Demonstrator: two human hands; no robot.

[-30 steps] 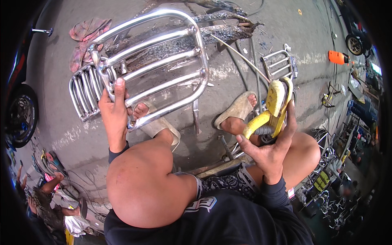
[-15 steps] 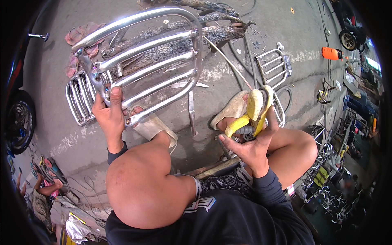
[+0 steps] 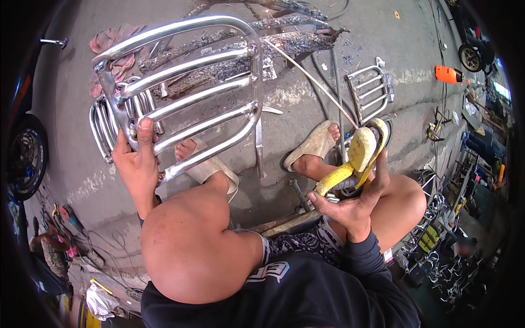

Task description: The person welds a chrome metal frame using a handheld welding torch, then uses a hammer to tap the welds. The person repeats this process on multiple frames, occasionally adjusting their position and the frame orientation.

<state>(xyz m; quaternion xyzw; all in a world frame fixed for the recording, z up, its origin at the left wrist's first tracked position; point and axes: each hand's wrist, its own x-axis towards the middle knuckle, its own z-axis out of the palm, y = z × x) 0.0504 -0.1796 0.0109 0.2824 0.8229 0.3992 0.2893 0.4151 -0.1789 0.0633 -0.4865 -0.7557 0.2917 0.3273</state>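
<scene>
My left hand (image 3: 135,167) is closed on the near left end of a shiny tubular metal rack (image 3: 191,64), thumb on top. The rack is tilted up above the floor, with several parallel bars inside a rounded frame. In my right hand (image 3: 354,210) is a yellow welding electrode holder (image 3: 362,148), its dark cable partly hidden by the fingers. From its jaws a thin welding rod (image 3: 311,82) runs up and left. The rod's far end appears close to the rack's right tube; I cannot tell whether they touch.
Beyond the rack lies a rough, spatter-covered metal frame (image 3: 284,44). Smaller tubular racks (image 3: 101,128) (image 3: 367,90) rest at left and right. A flat metal bar (image 3: 259,147) lies between my feet. An orange bottle (image 3: 447,74) and a motorcycle wheel (image 3: 27,158) stand farther out.
The electrode holder and rod have moved right and slightly down in my right hand. The rack in my left hand has shifted a little left and down.
</scene>
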